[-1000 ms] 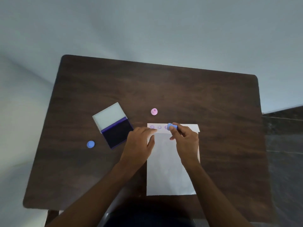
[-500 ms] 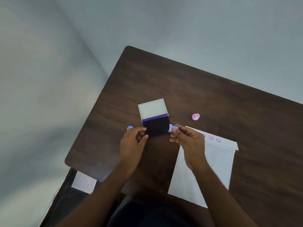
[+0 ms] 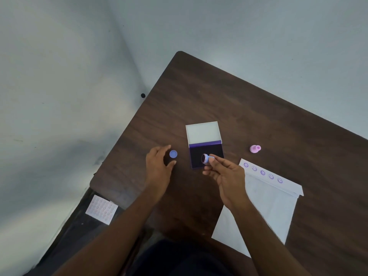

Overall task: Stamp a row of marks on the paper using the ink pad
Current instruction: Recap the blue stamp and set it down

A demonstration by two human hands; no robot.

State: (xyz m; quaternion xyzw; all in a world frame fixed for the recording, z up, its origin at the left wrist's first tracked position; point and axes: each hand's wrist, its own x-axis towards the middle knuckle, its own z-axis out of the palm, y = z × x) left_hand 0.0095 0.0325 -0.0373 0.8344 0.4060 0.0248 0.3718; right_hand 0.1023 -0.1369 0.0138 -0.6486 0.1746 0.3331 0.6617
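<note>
An open ink pad [image 3: 201,151] lies mid-table, its white lid flipped back and the dark purple pad facing up. My right hand [image 3: 225,176] pinches a small blue round stamp [image 3: 205,158], tilted so its inked face points left, just over the pad's near part. A white sheet of paper [image 3: 266,206] lies to the right with several purple smiley marks [image 3: 262,172] in a row along its top strip. My left hand [image 3: 158,166] hovers with fingers curled around, not touching, a small blue cap [image 3: 173,154] on the table.
A pink stamp [image 3: 254,148] lies on the dark wooden table [image 3: 229,100] right of the pad. Below the table's left corner, a small stamped sheet [image 3: 101,209] rests on a dark surface. Pale walls surround the table.
My right hand carried the blue stamp from the paper's row over to the ink pad. My left hand left the paper and moved left to the blue cap. The view swung left.
</note>
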